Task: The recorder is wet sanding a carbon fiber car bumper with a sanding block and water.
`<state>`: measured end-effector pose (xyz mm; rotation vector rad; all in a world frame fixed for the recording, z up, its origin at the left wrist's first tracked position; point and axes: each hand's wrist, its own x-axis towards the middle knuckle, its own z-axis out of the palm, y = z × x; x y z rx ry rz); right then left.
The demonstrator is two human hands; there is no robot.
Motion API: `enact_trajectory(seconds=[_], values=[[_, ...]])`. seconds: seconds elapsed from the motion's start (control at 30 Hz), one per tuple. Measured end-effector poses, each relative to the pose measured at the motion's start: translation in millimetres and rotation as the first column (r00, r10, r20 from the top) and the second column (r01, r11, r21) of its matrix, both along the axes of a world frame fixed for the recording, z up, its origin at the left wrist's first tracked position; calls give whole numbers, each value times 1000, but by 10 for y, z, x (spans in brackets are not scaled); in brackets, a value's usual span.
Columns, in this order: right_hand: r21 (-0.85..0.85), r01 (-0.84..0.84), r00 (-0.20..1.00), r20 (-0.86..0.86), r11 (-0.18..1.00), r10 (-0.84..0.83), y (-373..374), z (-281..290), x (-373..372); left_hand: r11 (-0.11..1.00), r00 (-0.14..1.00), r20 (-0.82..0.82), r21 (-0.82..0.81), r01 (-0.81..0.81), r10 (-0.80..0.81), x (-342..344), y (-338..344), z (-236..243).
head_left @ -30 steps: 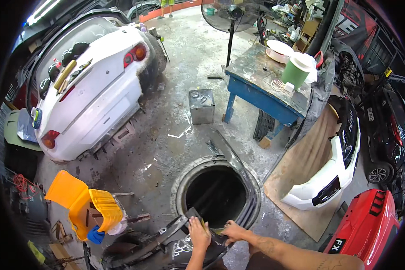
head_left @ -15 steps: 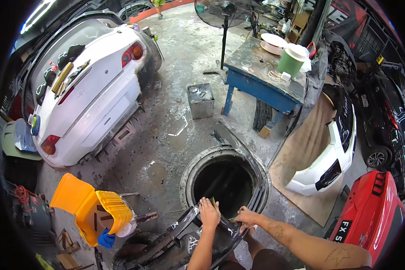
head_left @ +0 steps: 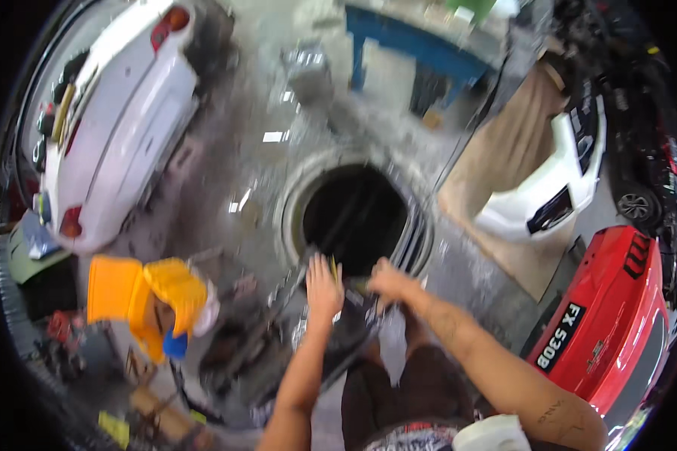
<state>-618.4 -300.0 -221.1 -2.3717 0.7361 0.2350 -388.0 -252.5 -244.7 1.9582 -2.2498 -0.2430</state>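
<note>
A long black car trim panel (head_left: 271, 342), blurred, lies low in front of me, its far end at the near rim of a large grey ring (head_left: 287, 225) with a dark hollow. My left hand (head_left: 324, 289) rests over that end, fingers stretched and close together. A thin yellow piece (head_left: 333, 267) shows between its thumb and forefinger; the palm hides the rest. Just to the right, my right hand (head_left: 390, 283) is closed on the panel's edge, its fingertips hidden.
Left stands a yellow plastic chair (head_left: 116, 289) with a blue cloth (head_left: 175, 344). Beyond it is a white car rear (head_left: 128, 113). A blue table (head_left: 414, 49) stands ahead. To the right lie a white bumper (head_left: 519, 201) and a red car trunk lid (head_left: 602, 316).
My view has tilted downward, so the ring, table and car parts sit higher in the picture and my legs show more. Both hands keep their places at the panel's end.
</note>
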Motion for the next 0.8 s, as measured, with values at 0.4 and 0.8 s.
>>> enact_trajectory(seconds=[0.4,0.8], values=[[96,-37,999,1,995,37,60,-177,-41,942,978,-33,278,-187,205,2,-402,94],[115,9,1000,-15,993,-7,50,-93,-160,720,45,-769,574,-390,637,534,-116,947]])
